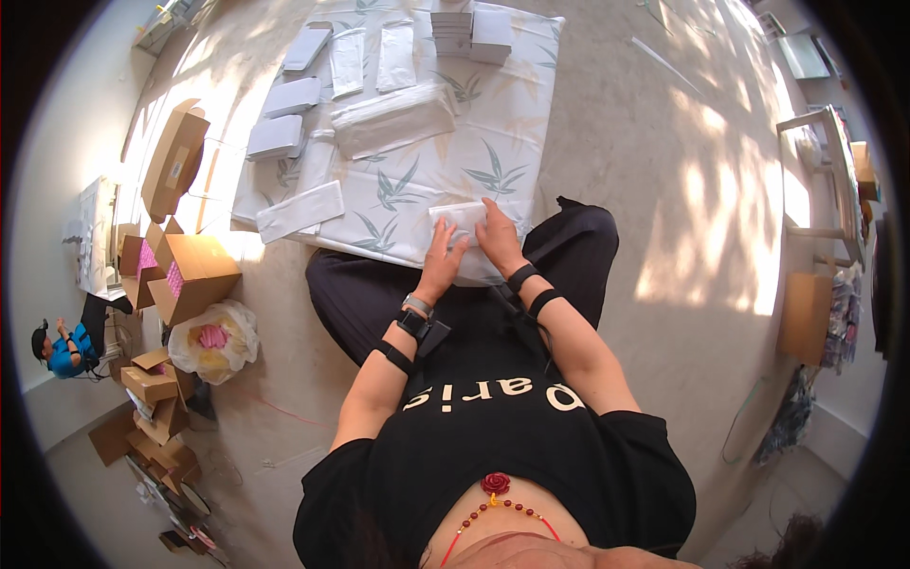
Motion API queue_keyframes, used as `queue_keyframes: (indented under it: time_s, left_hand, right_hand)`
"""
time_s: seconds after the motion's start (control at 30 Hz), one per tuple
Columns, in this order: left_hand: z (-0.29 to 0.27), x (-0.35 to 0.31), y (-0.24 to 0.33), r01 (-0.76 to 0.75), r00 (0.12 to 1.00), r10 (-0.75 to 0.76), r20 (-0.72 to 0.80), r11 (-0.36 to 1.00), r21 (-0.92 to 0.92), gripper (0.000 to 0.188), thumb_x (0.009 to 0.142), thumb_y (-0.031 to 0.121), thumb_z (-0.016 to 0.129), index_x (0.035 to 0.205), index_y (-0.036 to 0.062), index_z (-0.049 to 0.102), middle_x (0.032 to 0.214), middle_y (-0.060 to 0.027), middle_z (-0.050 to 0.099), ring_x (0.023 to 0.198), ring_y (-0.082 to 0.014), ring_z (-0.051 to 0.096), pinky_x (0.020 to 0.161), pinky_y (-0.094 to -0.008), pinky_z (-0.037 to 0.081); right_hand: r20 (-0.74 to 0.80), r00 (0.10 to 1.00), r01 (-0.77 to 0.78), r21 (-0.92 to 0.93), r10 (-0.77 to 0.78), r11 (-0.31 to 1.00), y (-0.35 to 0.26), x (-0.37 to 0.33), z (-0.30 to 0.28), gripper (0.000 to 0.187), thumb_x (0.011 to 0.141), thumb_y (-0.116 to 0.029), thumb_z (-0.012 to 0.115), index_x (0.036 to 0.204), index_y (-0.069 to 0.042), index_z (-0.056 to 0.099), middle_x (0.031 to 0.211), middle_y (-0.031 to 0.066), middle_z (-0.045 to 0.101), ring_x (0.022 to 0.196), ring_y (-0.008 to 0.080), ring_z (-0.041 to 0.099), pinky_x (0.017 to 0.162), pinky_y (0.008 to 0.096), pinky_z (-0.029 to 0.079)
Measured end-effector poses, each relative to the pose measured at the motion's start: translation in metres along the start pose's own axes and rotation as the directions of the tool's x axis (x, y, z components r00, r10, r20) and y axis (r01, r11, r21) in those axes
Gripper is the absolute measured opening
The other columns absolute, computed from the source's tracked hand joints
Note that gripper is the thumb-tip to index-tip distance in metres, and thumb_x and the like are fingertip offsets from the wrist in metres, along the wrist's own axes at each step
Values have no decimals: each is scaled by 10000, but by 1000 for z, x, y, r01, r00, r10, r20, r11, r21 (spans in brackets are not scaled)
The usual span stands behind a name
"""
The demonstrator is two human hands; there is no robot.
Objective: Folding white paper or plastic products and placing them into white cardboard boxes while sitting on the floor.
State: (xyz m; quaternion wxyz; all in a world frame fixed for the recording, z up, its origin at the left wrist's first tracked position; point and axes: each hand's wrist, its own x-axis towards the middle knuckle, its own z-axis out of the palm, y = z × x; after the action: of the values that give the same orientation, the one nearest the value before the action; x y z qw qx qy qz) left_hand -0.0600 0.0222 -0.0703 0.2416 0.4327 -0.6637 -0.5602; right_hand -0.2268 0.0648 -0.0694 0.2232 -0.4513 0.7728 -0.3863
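At the near edge of the cloth-covered table, a flat white packet (pixel 459 212) lies between my hands. Its lower part is covered by my fingers. My left hand (pixel 443 258) grips its lower left side, with fingers over the top and the thumb toward the middle. My right hand (pixel 500 237) is closed on the right end, its index finger along the far corner. What the packet is made of or holds, I cannot make out. Farther left, a long white strip-like packet (pixel 300 211) rests near the table's left corner.
The patterned tablecloth (pixel 502 175) carries white stacks (pixel 275 137), a wide pile of white sleeves (pixel 396 121) and white boxes (pixel 491 36) at the far side. Left on the floor are open cartons (pixel 196 275) and a plastic bag (pixel 213 341). A person (pixel 68 346) sits far left.
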Motion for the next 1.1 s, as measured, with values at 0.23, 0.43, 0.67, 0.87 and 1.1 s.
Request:
queue_keyframes:
  time_s: [0.23,0.43,0.67,0.87,1.1]
  left_hand:
    - [-33,6,-14,-31,900,117,-419,978,207,386,1067,167,503,1373,-45,607,1379,-227,641,1297,-346,599,1111,-390,445]
    - [-32,5,-19,-258,934,356,-21,715,650,601,1035,245,548,1567,8,400,1660,-206,341,1567,-320,275,1254,-507,216]
    - [-24,4,-11,-351,934,253,251,532,770,871,983,454,633,1644,33,253,1729,-159,212,1621,-262,134,1291,-528,47]
    - [-18,2,-18,-318,947,223,232,528,787,960,953,529,641,1648,13,225,1741,-154,172,1626,-256,108,1289,-538,18]
    - [-15,1,-13,-306,951,192,242,473,826,966,971,573,591,1644,-10,216,1745,-164,149,1629,-269,83,1283,-542,-11]
  right_hand:
    - [34,998,50,-69,-48,996,1,6,4,523,913,-24,619,1424,12,512,1156,310,679,1050,483,659,907,515,546]
    - [46,997,69,-97,-65,993,5,10,6,539,913,-22,623,1436,7,497,1110,311,688,1015,487,666,883,520,548]
    - [68,995,83,-93,-77,992,6,13,4,538,915,-29,629,1434,13,494,1074,315,692,998,489,671,873,529,546]
    - [-16,994,103,-91,-105,991,10,15,6,479,922,-19,602,1392,22,516,1064,298,694,997,483,671,868,533,541]
    - [-105,993,33,-213,-56,976,31,19,-14,428,927,-52,631,1339,17,541,1147,268,653,1079,459,630,940,508,518]
